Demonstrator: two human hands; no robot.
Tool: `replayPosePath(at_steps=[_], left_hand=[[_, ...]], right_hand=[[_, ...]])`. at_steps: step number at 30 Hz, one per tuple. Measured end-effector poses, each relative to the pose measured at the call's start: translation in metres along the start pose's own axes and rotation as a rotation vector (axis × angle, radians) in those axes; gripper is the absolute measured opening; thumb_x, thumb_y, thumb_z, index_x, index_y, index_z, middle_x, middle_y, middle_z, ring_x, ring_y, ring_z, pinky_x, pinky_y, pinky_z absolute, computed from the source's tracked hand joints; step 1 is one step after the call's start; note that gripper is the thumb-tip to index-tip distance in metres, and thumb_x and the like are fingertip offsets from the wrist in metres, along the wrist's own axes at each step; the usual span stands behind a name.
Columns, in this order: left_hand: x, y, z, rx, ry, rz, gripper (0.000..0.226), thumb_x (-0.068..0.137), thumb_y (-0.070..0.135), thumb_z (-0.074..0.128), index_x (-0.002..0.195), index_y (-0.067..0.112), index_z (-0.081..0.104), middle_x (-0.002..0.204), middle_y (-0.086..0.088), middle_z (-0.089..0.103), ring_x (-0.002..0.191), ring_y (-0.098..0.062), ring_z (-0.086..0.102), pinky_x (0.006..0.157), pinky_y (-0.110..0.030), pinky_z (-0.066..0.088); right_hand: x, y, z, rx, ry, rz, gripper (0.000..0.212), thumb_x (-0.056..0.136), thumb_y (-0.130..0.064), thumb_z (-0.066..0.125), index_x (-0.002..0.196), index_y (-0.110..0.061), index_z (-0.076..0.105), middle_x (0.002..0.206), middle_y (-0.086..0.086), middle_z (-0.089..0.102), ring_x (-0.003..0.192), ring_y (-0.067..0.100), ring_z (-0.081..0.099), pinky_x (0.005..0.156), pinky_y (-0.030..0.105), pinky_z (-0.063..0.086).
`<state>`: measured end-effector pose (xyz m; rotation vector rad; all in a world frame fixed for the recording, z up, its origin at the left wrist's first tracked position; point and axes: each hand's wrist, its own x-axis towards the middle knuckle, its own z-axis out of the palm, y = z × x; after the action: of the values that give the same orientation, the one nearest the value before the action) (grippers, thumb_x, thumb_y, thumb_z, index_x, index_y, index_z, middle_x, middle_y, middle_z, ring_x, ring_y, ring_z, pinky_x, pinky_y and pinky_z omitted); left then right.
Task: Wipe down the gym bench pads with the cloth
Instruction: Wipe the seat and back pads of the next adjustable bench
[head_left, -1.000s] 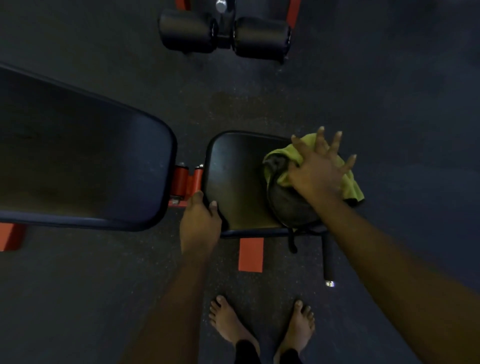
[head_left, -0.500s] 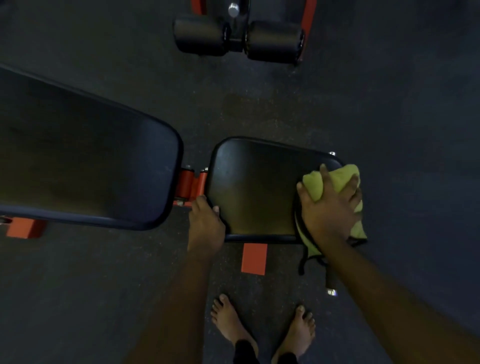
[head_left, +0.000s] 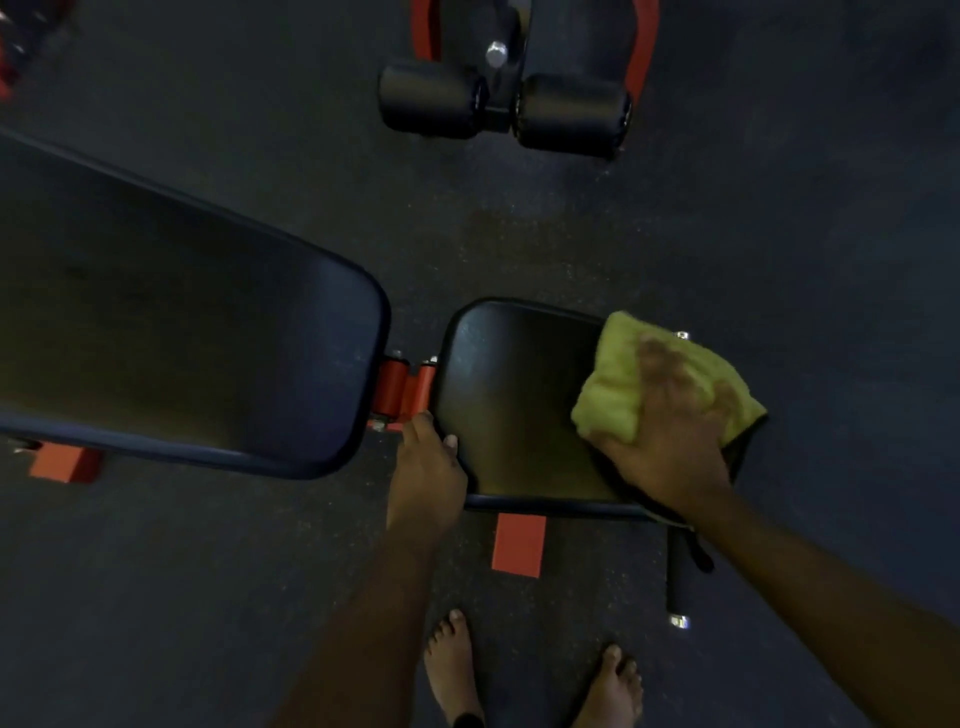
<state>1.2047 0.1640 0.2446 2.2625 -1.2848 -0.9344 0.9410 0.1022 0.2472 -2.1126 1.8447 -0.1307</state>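
Cloth (head_left: 618, 384), yellow-green and bunched, is pressed onto the right end of the seat pad (head_left: 509, 395) under the right hand (head_left: 670, 447). Fingers (head_left: 654, 364) are laid spread across the top of the cloth, not curled round it; they are blurred, so finer detail can't be read. Part of the cloth is draped past the pad's right edge, beyond the fingertips

Left hand (head_left: 428, 467) is clamped on the near left corner of the same pad: thumb on the top face, other fingers wrapped over the edge by the gap. Bare pad surface is seen between the two hands

Just left of the left-hand grip a red hinge (head_left: 405, 389) is seen, then the long back pad (head_left: 182, 338), touched by neither hand

Under the right wrist a black bar (head_left: 678, 577) with a chrome end is seen. A red foot (head_left: 517, 545) is seen on the floor (head_left: 779, 234) between the forearms, bare feet (head_left: 452, 670) nearer the camera

Foam rollers (head_left: 431, 98) are seen well beyond both hands, on a separate red-and-black frame
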Motion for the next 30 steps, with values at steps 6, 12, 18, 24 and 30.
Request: replayPosePath(at_steps=[6, 12, 18, 24, 30], left_hand=[[0.002, -0.002, -0.010, 0.044, -0.037, 0.050, 0.033, 0.103, 0.022, 0.046, 0.133, 0.008, 0.042, 0.129, -0.013, 0.053, 0.112, -0.029, 0.056, 0.079, -0.035, 0.041], [0.027, 0.012, -0.072, 0.162, 0.213, 0.221, 0.020, 0.093, 0.008, 0.044, 0.106, 0.010, 0.059, 0.098, -0.016, 0.064, 0.092, -0.037, 0.059, 0.074, -0.047, 0.048], [0.068, 0.013, -0.108, 0.486, 0.162, 0.336, 0.041, 0.090, 0.012, 0.043, 0.128, 0.006, 0.058, 0.132, -0.015, 0.059, 0.133, -0.030, 0.043, 0.109, -0.047, 0.034], [0.074, -0.007, -0.111, 0.613, 0.129, 0.408, 0.054, 0.090, 0.008, 0.048, 0.144, 0.004, 0.044, 0.146, -0.015, 0.049, 0.139, -0.028, 0.039, 0.111, -0.042, 0.032], [0.077, 0.000, -0.119, 0.651, 0.099, 0.388, 0.056, 0.091, 0.020, 0.029, 0.141, 0.006, 0.048, 0.140, -0.014, 0.054, 0.131, -0.030, 0.045, 0.100, -0.044, 0.038]], right_hand=[[0.105, -0.052, -0.005, -0.041, 0.064, 0.395, 0.083, 0.084, -0.081, 0.044, 0.140, -0.021, 0.053, 0.147, 0.011, 0.054, 0.138, 0.033, 0.046, 0.113, 0.066, 0.027], [0.087, -0.152, 0.032, -0.183, -0.019, -0.229, 0.073, 0.092, -0.060, 0.047, 0.157, -0.028, 0.034, 0.165, -0.002, 0.031, 0.154, 0.025, 0.022, 0.120, 0.064, 0.008], [0.019, -0.122, 0.043, -0.165, -0.098, -0.358, 0.081, 0.081, -0.069, 0.040, 0.157, -0.046, 0.022, 0.172, -0.009, 0.002, 0.158, 0.025, -0.004, 0.112, 0.071, -0.005], [0.099, -0.185, 0.043, -0.147, -0.058, -0.054, 0.073, 0.088, -0.066, 0.045, 0.155, -0.041, 0.032, 0.171, -0.004, 0.012, 0.157, 0.033, 0.001, 0.111, 0.077, -0.003], [-0.013, -0.184, 0.057, -0.256, -0.219, -0.549, 0.069, 0.079, -0.060, 0.059, 0.142, -0.032, 0.056, 0.165, 0.001, 0.033, 0.157, 0.033, 0.009, 0.114, 0.075, -0.006]])
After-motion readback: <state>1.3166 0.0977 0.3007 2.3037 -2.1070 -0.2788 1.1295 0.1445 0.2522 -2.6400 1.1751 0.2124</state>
